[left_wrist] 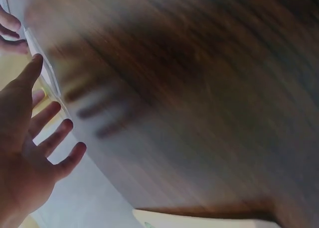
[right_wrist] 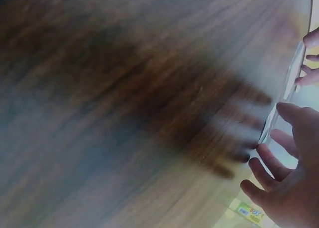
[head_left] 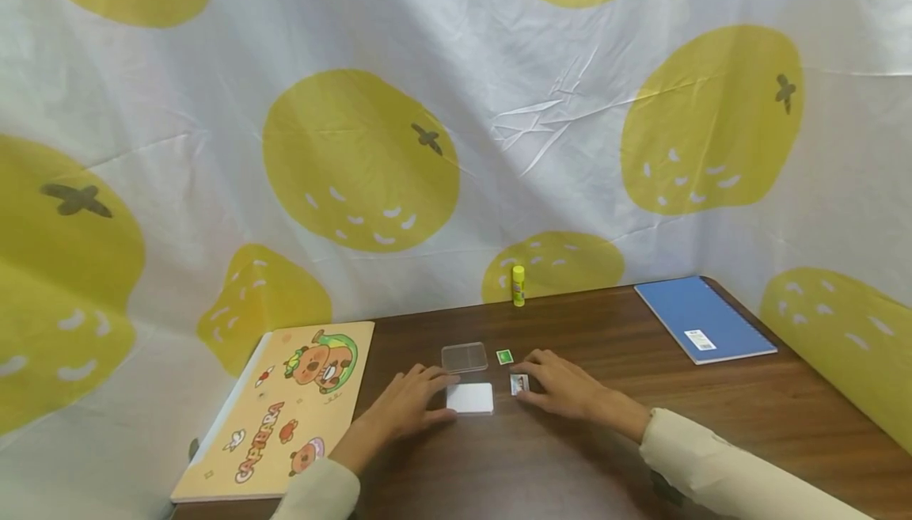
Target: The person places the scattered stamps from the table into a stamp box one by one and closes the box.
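My left hand (head_left: 412,403) rests at the left side of a white stack of cards (head_left: 470,398), thumb and fingers spread around its left edge. The stack seems to sit in a clear shallow case. Behind it lies a clear plastic lid (head_left: 465,357). My right hand (head_left: 568,385) is spread at a small picture stamp (head_left: 519,384), its thumb near the lower edge and a finger by the upper one. Just behind that is a small green stamp (head_left: 504,357). Both wrist views show relaxed, separated fingers; the stamps cannot be made out there.
On the left lies a large yellow capybara-printed folder or pad (head_left: 299,409). A yellow glue stick (head_left: 518,286) stands upright at the back edge. A blue spiral notebook (head_left: 701,318) lies at the back right. A fruit-patterned curtain (head_left: 470,148) borders the brown table (head_left: 584,472).
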Demonstrator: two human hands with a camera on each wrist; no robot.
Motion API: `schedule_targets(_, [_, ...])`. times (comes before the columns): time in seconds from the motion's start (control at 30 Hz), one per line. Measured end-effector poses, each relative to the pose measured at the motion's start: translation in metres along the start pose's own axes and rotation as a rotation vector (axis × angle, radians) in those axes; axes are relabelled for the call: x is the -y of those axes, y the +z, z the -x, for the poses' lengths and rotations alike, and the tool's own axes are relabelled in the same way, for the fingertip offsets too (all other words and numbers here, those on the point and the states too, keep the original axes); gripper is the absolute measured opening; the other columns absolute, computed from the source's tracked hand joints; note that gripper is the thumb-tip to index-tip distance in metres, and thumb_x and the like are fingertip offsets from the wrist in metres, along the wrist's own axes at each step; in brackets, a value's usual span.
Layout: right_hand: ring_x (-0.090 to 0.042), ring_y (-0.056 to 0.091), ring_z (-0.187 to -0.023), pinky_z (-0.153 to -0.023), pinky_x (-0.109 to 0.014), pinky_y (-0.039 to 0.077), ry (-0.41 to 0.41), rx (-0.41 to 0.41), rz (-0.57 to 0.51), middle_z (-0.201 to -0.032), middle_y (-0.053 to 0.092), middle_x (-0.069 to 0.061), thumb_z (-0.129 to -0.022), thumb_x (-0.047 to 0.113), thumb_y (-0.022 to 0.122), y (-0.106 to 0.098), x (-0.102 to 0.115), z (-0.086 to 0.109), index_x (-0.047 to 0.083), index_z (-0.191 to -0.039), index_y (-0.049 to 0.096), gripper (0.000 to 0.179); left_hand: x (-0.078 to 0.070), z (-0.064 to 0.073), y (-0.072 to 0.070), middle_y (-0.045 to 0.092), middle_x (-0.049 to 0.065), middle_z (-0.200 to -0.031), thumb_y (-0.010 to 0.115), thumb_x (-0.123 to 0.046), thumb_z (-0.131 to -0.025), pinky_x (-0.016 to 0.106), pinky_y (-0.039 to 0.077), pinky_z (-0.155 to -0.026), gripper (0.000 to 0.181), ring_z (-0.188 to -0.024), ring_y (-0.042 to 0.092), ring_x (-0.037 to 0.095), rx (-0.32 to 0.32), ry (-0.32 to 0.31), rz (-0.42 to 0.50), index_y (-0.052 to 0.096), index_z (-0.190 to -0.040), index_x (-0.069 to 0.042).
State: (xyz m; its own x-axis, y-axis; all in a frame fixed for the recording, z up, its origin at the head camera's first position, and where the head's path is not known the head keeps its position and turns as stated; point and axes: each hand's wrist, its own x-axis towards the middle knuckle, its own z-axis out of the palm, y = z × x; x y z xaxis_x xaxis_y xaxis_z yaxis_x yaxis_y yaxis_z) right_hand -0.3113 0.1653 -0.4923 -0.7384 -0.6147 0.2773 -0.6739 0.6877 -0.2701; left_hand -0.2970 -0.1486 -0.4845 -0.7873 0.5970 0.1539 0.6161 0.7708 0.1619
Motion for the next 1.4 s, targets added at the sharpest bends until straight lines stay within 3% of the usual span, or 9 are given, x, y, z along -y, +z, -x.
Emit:
schedule_targets(0.23, [-0.019,0.06,-0.096,-0.075,-0.036,0.055,-0.025,-0.009,0.015,-0.107,0.064,-0.004,-0.095,0.026,0.077,-0.001,-0.002,-0.002,0.008,-0.119,0.075,0.029,-0.001,-0.002,0.002,0.064,0.008,-0.139,0.075,-0.041,-0.095,0.054,0.051,-0.096,0.055,-0.12,0.059,0.028,0.012,-0.015,0.083,0.065,-0.141,-0.014])
schedule_targets(0.5, [-0.013,0.055,-0.086,-0.068,-0.031,0.053,0.029,-0.018,0.01,-0.097,0.064,-0.001,-0.093,0.028,0.079,-0.001,0.0,-0.004,0.01,-0.112,0.077,0.026,-0.001,-0.004,0.003,0.067,0.005,-0.135,0.077,-0.039,-0.094,0.057,0.05,-0.1,0.044,-0.121,0.059,0.028,0.013,-0.02,0.125,0.072,-0.13,-0.013])
schedule_targets(0.97, [-0.01,0.057,-0.081,-0.067,-0.029,0.055,0.025,-0.003,0.033,-0.095,0.066,0.0,-0.093,0.022,0.079,0.0,0.0,-0.007,0.007,-0.112,0.078,0.025,-0.001,-0.005,0.005,0.068,0.002,-0.126,0.08,-0.036,-0.092,0.051,0.052,-0.099,0.04,-0.115,0.06,0.024,-0.012,-0.044,0.138,0.076,-0.125,-0.014])
schedule_targets(1.17, [-0.007,0.056,-0.074,-0.063,-0.026,0.053,-0.022,-0.006,0.05,-0.091,0.067,-0.001,-0.089,0.013,0.081,-0.004,0.0,-0.009,0.005,-0.111,0.079,0.024,-0.003,-0.006,0.006,0.069,0.001,-0.122,0.082,-0.038,-0.09,0.048,0.054,-0.096,0.04,-0.112,0.062,0.023,-0.036,-0.062,0.118,0.077,-0.123,-0.016])
schedule_targets(1.27, [-0.011,0.061,-0.079,-0.066,-0.03,0.057,-0.034,-0.016,0.073,-0.094,0.067,-0.001,-0.088,0.013,0.082,-0.004,0.0,-0.01,0.008,-0.111,0.079,0.024,-0.003,-0.007,0.007,0.07,0.001,-0.119,0.083,-0.039,-0.088,0.046,0.055,-0.094,0.04,-0.109,0.063,0.022,-0.052,-0.063,0.107,0.078,-0.121,-0.016])
schedule_targets(1.4, [-0.022,0.068,-0.102,-0.078,-0.043,0.061,-0.052,-0.001,0.078,-0.112,0.07,-0.004,-0.09,0.015,0.081,-0.003,0.0,-0.011,0.009,-0.117,0.077,0.028,-0.004,-0.008,0.008,0.07,0.002,-0.119,0.084,-0.04,-0.087,0.045,0.055,-0.094,0.041,-0.109,0.064,0.022,-0.062,-0.072,0.104,0.079,-0.119,-0.016])
